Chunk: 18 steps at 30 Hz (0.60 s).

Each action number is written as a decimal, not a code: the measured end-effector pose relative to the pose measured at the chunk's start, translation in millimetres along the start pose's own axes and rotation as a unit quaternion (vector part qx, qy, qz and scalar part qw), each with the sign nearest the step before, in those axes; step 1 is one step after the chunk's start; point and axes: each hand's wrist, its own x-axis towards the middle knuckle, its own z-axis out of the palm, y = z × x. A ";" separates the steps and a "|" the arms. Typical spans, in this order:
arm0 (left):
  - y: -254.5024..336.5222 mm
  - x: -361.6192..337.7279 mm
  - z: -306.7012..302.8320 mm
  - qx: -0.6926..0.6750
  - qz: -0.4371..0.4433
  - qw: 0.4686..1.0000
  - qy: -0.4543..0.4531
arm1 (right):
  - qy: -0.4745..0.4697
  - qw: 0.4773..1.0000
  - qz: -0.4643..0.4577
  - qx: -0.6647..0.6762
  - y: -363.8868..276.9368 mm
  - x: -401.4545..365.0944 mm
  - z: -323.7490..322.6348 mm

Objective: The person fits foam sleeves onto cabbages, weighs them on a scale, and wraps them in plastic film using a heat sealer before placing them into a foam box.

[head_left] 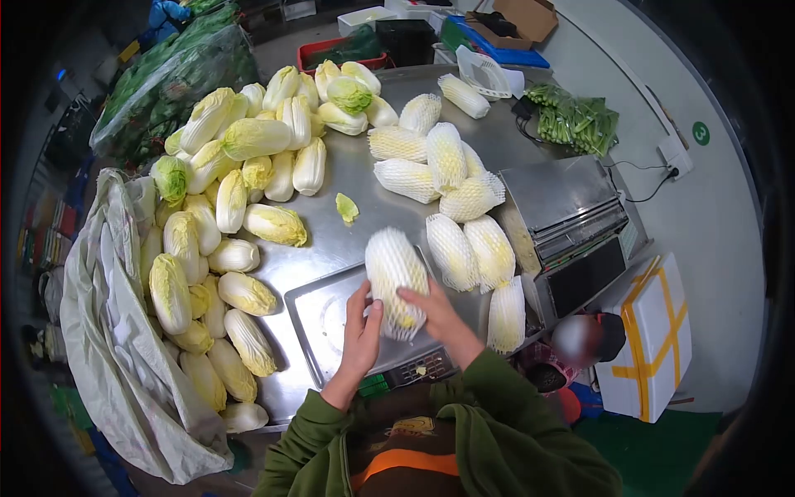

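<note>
A napa cabbage in a white foam net sleeve [394, 269] is held up over the metal weighing scale [321, 331]. My right hand [437, 312] grips its lower right side, thumb across the netting. At its lower left side my left hand [362, 331] is closed against the sleeve, with the thumb upright. The scale's green display and keypad [407, 371] show below the hands. A loose leaf [347, 208] lies on the steel table just beyond the scale.
Bare napa cabbages [257, 138] are heaped on the left beside a pale sack [124, 331]. Netted cabbages [447, 157] lie to the right, near a metal-topped machine [563, 199]. Bagged greens [575, 120] sit at the far right corner. A person [571, 344] is beside a taped foam box [650, 340].
</note>
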 end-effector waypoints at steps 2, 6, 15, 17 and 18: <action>1.3 9.4 9.6 -0.076 -0.009 0.996 0.044 | 0.000 0.995 -0.062 -0.083 -27.7 41.4 3.1; -9.1 20.7 -13.7 -0.077 -0.025 0.991 0.110 | 0.034 0.807 -0.307 -0.503 -62.9 156.6 -5.4; -62.8 14.4 -131.0 -0.075 -0.086 0.916 0.385 | -0.018 0.582 -0.337 -0.740 -19.6 220.8 75.4; -58.0 31.6 -140.4 -0.089 -0.066 0.897 0.427 | -0.162 0.632 -0.319 -0.687 24.6 241.2 125.4; -52.3 37.1 -139.6 -0.088 -0.069 0.898 0.426 | -0.152 0.610 -0.319 -0.709 44.7 246.2 150.1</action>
